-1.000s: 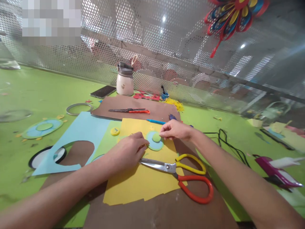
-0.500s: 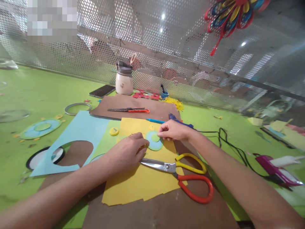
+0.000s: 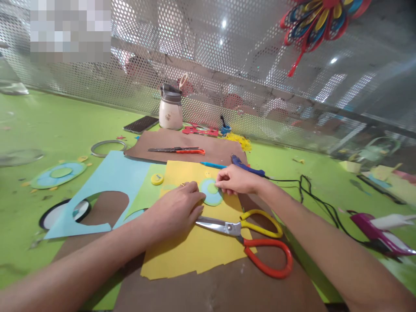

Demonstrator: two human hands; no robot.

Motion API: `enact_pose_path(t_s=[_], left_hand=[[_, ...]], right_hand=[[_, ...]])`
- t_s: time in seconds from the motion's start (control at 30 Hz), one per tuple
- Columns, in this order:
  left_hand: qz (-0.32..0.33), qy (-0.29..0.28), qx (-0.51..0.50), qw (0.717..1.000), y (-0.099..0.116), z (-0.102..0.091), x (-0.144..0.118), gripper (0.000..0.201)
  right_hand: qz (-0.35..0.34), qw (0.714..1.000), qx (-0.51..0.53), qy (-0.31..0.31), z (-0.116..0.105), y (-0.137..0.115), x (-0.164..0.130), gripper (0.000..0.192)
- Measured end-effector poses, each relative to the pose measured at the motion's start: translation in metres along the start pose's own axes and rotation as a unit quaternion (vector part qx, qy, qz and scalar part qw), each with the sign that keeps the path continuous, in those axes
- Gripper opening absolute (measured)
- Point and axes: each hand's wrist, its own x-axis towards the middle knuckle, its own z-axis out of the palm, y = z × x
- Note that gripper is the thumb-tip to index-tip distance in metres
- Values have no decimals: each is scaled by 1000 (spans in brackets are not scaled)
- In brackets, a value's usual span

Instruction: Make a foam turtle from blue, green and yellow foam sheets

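A bright green worktable (image 3: 48, 125) runs back to a perforated metal screen (image 3: 227, 65), with a many-coloured paper flower (image 3: 320, 19) hanging at its upper right. Brown card (image 3: 224, 286) covers the near part of the table, and on it lies a yellow sheet (image 3: 195, 247).

Both hands meet at a small light-blue disc (image 3: 211, 195) with a green centre, flat on the yellow sheet. The left hand (image 3: 175, 210) lies palm-down at the disc's 9 o'clock, fingers curled and touching its edge; whether it pinches the disc or only presses it down is hard to tell, since the fingertips are tucked under. The right hand (image 3: 237, 180) sits at the disc's 2 o'clock, fingers drawn together, their tips at the disc's rim.

At the disc's 5 o'clock lie scissors (image 3: 247, 236) with one yellow and one red loop, blades pointing toward the left hand. A light-blue sheet (image 3: 110, 177) with a round hole cut out lies at 9 o'clock, a yellow button-like piece (image 3: 157, 179) beside it. At 12 o'clock are a blue pen (image 3: 212, 165), a second pair of scissors (image 3: 177, 151), a white jar (image 3: 170, 110) and a phone (image 3: 141, 124). A black cable (image 3: 312, 195) trails off at 3 o'clock.
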Motion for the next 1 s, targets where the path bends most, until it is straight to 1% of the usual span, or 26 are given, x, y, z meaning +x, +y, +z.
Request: enact_pose_path(t_s=[0.2,0.53,0.77,1.0], left_hand=[[8,-2,24,1000,1,1,-1,26],[7,3,32,999,1,2,-1,25],[23,11,38,999,-2,6,-1,25],[20,11,42,999,-1,5,0,24]], right_hand=[[-14,1000,-16,-3,1,3,1,16],[-25,999,-31,-3,3,4,1,16],[-40,998,-42,-4,2,6,3,15],[-43,998,-49,-5,3,8,3,14]])
